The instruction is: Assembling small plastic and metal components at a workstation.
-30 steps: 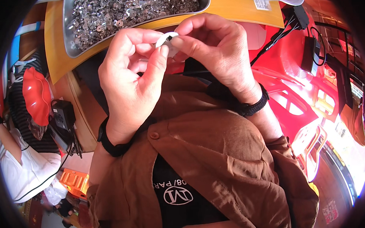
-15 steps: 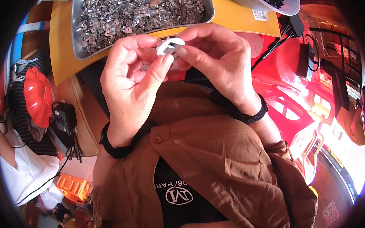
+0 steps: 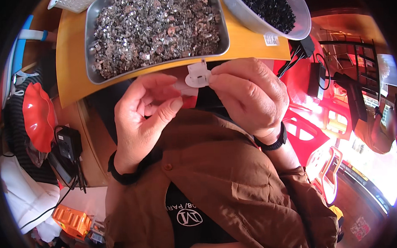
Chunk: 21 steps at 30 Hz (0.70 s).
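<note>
Between the thumb and fingers of my right hand [image 3: 252, 93], which is closed, is a small white plastic part [image 3: 197, 76]. It has a rounded flat base, an upright tab and a small dark slot. My left hand [image 3: 147, 108] is open just to the left of it, thumb and fingers apart and nothing between them. Beyond both hands lies a metal tray [image 3: 225, 40] heaped with small shiny metal pieces [image 3: 156, 33]. To its right, a translucent white bowl [image 3: 305, 24] holds many small black pieces [image 3: 269, 12].
The tray and bowl stand on a yellow board [image 3: 71, 49], with a white perforated basket [image 3: 74, 3] at the far left. On the left are a red wavy-edged dish [image 3: 37, 116], a black power adapter [image 3: 69, 144] and an orange basket [image 3: 73, 220]. Red plastic stools [image 3: 306, 129] stand right.
Both hands held the white part before; my left hand has let go and drawn away from it. The part is now turned, with its tab up, in my right hand alone.
</note>
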Available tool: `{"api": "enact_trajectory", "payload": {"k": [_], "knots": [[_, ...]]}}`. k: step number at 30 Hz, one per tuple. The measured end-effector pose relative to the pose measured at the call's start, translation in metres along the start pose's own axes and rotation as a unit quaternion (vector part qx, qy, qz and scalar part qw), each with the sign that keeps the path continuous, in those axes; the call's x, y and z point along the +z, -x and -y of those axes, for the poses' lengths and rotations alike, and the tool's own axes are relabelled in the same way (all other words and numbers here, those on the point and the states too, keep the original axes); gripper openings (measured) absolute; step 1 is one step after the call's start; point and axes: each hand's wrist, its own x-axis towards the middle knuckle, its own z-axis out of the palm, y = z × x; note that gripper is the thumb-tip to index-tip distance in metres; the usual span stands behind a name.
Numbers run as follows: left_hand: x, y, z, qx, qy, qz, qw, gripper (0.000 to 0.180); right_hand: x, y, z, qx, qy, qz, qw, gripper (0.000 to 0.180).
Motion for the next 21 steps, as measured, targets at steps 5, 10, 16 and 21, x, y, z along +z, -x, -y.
{"api": "enact_trajectory", "payload": {"k": [5, 10, 16, 21], "knots": [[-0.016, -0.003, -0.006, 0.035, -0.056, 0.073, 0.995, 0.044, -0.017, -0.019, -0.004, 0.081, -0.02, 0.028, 0.996, 0.019], [-0.051, 0.007, -0.017, 0.081, -0.104, 0.202, 0.97, 0.088, -0.054, -0.065, -0.026, 0.302, -0.16, 0.211, 0.916, 0.013], [-0.065, 0.016, -0.017, 0.143, -0.078, 0.262, 0.951, 0.104, -0.083, -0.132, -0.107, 0.338, -0.135, 0.088, 0.927, 0.014], [-0.038, 0.025, -0.04, 0.174, -0.029, 0.072, 0.982, 0.123, -0.063, -0.153, -0.135, 0.155, 0.117, -0.097, 0.976, 0.039]]}}
